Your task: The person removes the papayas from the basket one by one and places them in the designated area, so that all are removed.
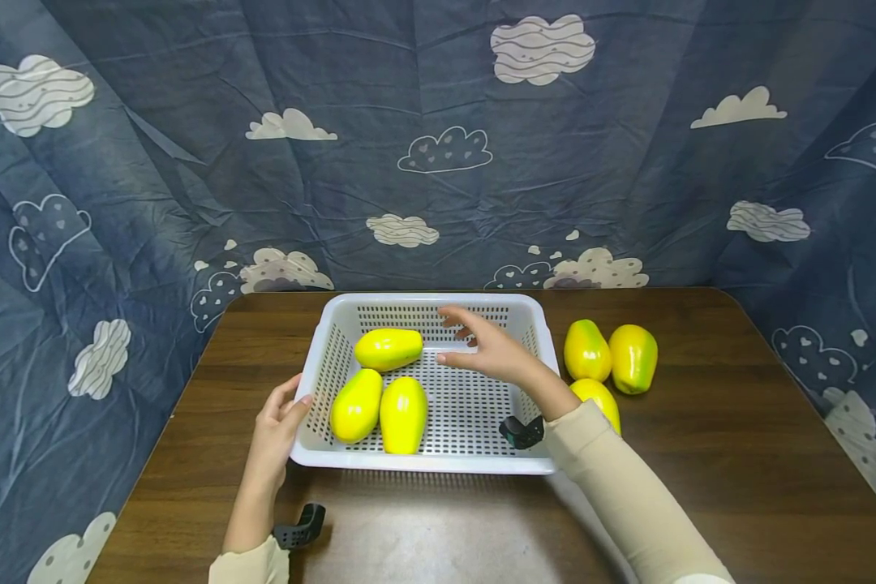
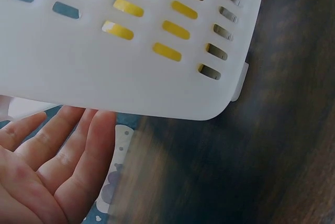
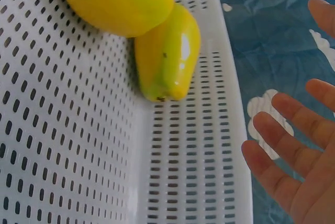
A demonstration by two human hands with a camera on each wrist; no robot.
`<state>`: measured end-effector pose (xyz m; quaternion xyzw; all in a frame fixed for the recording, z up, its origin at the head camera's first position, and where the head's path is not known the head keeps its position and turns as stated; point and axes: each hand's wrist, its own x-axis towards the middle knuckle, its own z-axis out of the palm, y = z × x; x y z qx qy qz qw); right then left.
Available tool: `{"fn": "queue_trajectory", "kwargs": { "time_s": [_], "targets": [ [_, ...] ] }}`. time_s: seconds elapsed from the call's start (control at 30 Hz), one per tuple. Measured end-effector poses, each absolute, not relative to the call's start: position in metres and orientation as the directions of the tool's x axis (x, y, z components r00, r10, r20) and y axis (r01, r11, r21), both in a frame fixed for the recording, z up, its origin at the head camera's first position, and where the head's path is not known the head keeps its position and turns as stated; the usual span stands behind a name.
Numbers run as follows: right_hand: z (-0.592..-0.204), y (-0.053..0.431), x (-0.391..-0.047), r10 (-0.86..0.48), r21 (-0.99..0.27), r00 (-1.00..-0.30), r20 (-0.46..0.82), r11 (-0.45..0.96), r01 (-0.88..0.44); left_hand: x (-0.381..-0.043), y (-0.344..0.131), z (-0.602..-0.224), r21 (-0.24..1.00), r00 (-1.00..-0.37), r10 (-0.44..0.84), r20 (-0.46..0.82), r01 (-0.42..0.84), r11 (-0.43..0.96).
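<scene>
Three yellow fruits [image 1: 404, 414] lie in the white basket [image 1: 467, 397]. My left grip [image 1: 280, 415] pinches its rim [image 1: 302, 434]; my empty right grip [image 1: 485, 349] spreads above it. Three more fruits [image 1: 633, 358] sit on the worktop [image 1: 701, 487], one partly behind my sleeve [image 1: 635, 491]. Only the left wrist view shows yellow through side holes [image 2: 176, 30].

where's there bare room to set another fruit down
Free: the right half of the white basket, under the right hand; the table right of the three loose fruits. Crowded: the basket's left half, holding three fruits.
</scene>
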<state>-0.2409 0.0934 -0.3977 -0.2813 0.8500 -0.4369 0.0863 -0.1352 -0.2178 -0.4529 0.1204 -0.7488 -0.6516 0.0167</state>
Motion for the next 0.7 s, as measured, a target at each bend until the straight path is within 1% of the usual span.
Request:
{"fn": "queue_trajectory", "kwargs": {
  "time_s": [0.17,0.5,0.7],
  "targets": [
    [-0.400,0.085,-0.244,-0.581,-0.775,-0.809,0.084,0.472,-0.419,-0.135,-0.217,-0.452,0.978,-0.969,-0.201,-0.141,-0.168,0.127],
    [-0.406,0.070,-0.246,-0.610,-0.764,-0.792,0.012,0.506,-0.401,-0.135,-0.217,-0.453,0.978,-0.970,-0.196,-0.146,-0.172,0.117],
    [-0.413,0.061,-0.249,-0.654,-0.751,-0.756,-0.023,0.511,-0.419,-0.135,-0.217,-0.452,0.977,-0.970,-0.198,-0.142,-0.169,0.130]
  ]
}}
